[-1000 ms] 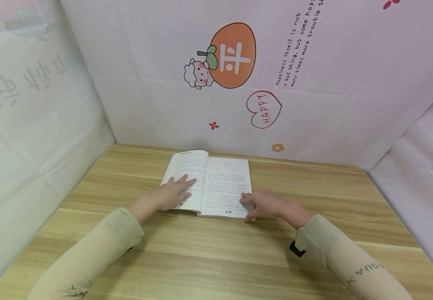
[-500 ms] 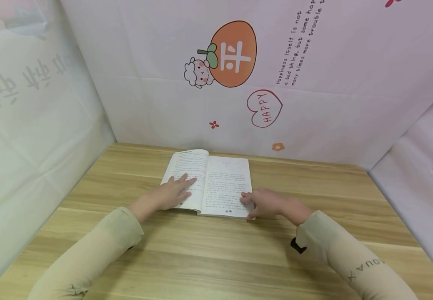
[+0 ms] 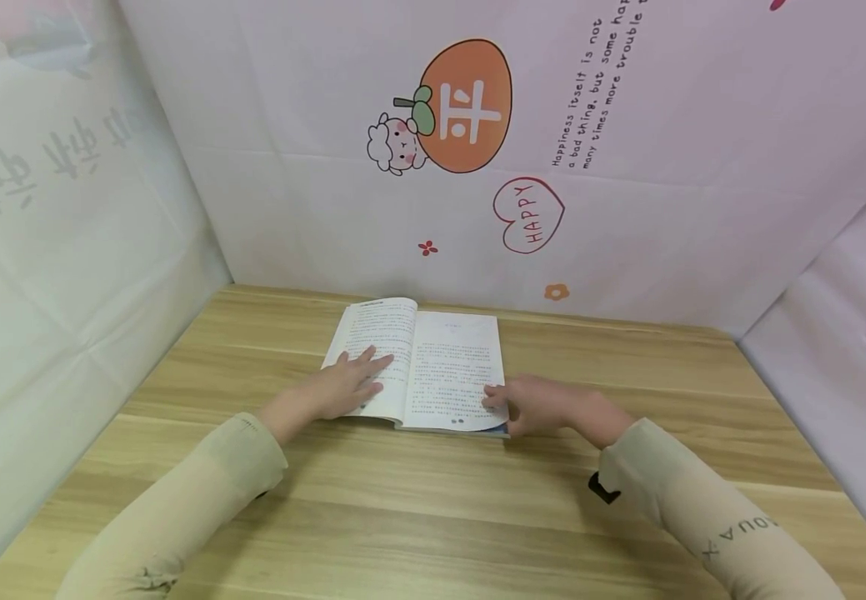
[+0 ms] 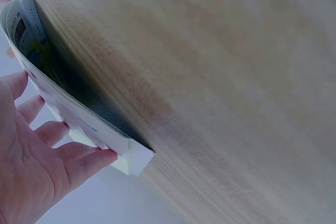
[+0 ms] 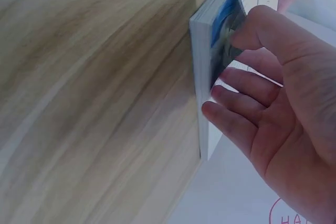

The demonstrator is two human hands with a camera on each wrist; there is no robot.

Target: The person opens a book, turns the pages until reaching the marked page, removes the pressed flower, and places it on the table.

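Observation:
An open book (image 3: 453,367) lies at the back of the wooden table, printed text on both pages. My left hand (image 3: 333,390) rests on its left page with the fingers spread. The left wrist view shows those fingertips against the page, and the left half arching above the tabletop. At the lower right corner, my right hand (image 3: 541,404) pinches the top page between thumb and fingers. That page's corner is bent up, and a blue picture (image 5: 223,30) shows beneath it. Part of the pinch is hidden by the thumb in the right wrist view.
The wooden table (image 3: 417,517) stretches in front of the book. Behind the book rises a white printed cloth (image 3: 312,225), close to the table's back edge. More cloth hangs at the left and right sides.
The right thumb has lifted the right page's lower corner, uncovering a blue strip below. My right hand has shifted slightly right. The left hand stays still on its page.

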